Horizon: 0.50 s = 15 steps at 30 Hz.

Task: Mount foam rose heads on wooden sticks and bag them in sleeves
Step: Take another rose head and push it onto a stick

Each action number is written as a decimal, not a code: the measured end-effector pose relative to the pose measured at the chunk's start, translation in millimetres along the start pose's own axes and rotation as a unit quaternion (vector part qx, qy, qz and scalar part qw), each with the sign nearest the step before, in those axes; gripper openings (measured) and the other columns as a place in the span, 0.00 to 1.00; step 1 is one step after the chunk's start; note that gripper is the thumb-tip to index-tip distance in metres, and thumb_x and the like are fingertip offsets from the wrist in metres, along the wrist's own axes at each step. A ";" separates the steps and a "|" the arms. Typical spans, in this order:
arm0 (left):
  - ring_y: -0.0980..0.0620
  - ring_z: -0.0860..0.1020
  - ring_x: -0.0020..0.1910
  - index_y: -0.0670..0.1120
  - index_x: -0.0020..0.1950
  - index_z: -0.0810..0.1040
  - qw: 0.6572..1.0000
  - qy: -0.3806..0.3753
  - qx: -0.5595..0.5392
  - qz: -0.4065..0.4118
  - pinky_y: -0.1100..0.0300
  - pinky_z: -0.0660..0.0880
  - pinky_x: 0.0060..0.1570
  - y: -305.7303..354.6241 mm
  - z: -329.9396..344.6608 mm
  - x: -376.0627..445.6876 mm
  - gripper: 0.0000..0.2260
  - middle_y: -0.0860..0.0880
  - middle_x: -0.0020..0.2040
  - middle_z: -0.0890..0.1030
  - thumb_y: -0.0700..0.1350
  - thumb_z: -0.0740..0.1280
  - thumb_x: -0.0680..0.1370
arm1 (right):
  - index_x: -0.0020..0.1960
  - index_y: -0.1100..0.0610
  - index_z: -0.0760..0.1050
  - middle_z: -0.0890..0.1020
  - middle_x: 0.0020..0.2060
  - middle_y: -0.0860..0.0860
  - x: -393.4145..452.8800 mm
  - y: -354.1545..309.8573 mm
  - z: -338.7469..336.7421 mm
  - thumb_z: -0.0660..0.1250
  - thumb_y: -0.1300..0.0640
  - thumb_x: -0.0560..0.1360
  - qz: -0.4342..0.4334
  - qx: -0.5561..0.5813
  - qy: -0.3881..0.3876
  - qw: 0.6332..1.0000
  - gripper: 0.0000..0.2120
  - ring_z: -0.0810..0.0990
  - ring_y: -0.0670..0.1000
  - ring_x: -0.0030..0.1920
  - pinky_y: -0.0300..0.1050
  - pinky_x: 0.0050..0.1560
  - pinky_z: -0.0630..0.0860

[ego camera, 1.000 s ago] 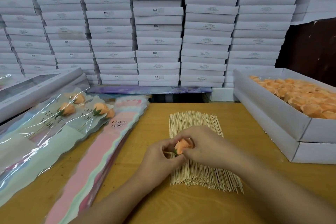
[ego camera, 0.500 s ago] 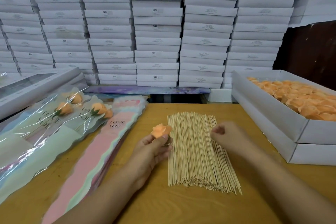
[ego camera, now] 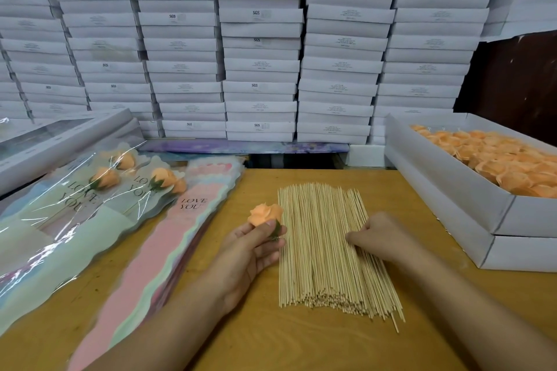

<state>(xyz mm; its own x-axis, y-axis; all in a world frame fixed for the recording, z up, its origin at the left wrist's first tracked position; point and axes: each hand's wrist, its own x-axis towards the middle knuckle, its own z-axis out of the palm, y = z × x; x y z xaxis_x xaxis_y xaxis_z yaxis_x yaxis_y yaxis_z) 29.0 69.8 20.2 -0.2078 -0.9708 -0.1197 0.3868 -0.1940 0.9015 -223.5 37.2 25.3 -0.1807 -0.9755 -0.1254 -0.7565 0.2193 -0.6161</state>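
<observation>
Orange foam rose head [ego camera: 265, 214], light and crushable, sits pinched in my left hand [ego camera: 250, 253] just left of the pale wooden sticks [ego camera: 322, 250]; I'd grip its green base. My right hand [ego camera: 379, 238] curls fingertips onto the sticks; whether one is pinched, I cannot tell.

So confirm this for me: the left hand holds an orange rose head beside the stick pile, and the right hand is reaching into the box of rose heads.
Not quite. The head view shows the right hand resting on the stick pile, fingers curled at the sticks, not in the box of rose heads. The rest stands: the left hand holds an orange rose head beside the pile.
</observation>
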 end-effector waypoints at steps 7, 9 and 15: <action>0.53 0.83 0.41 0.43 0.61 0.80 1.000 -0.005 -0.004 0.000 0.62 0.80 0.41 0.0 0.2 -1.3 0.18 0.43 0.53 0.85 0.46 0.71 0.73 | 0.30 0.54 0.73 0.72 0.22 0.46 -5.8 -0.4 -5.0 0.71 0.55 0.74 0.001 0.085 -0.024 0.996 0.15 0.71 0.47 0.24 0.40 0.30 0.65; 0.53 0.83 0.41 0.43 0.61 0.81 1.000 -0.005 -0.004 0.000 0.62 0.80 0.41 -0.6 0.2 -0.6 0.18 0.43 0.53 0.85 0.46 0.71 0.72 | 0.30 0.55 0.75 0.73 0.23 0.48 -7.6 -1.2 -7.7 0.71 0.56 0.74 0.003 0.097 -0.025 0.995 0.14 0.71 0.48 0.25 0.41 0.32 0.67; 0.52 0.84 0.42 0.43 0.59 0.82 1.000 -0.004 -0.022 -0.005 0.62 0.82 0.41 -2.7 -5.1 2.5 0.16 0.41 0.56 0.85 0.45 0.73 0.72 | 0.29 0.56 0.74 0.73 0.22 0.49 -11.0 -1.7 -10.8 0.68 0.58 0.73 0.009 0.088 0.000 0.996 0.13 0.69 0.47 0.22 0.39 0.29 0.64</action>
<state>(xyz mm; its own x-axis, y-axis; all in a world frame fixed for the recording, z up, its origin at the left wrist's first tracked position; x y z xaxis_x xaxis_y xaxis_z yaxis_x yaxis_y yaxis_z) 32.0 67.2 15.4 -0.2187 -0.9677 -0.1256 0.4229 -0.2100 0.8815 -227.0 47.8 36.2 -0.1929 -0.9715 -0.1377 -0.6316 0.2303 -0.7403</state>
